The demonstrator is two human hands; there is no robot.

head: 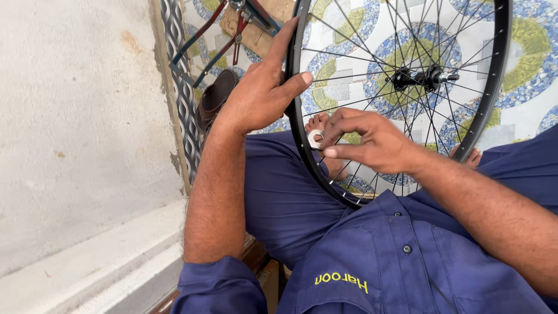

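Spoke adjustment under way on a bicycle wheel [407,87] standing upright over the lap, axle [427,77] pointing rightward. Left hand [261,87] wrapped on the rim [296,116]; right hand [366,142] pinching a small metal tool [314,138], probably a spoke key. Next: steady, small turning.

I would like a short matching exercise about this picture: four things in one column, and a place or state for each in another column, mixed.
Things:
1. left hand
2. right hand
3. hub
4. pliers

Places or states:
a. lying on the tiled floor
b. pinching a small metal tool at a spoke
c. in the middle of the wheel
d. gripping the black rim

Pairs: 1-d, 2-b, 3-c, 4-a
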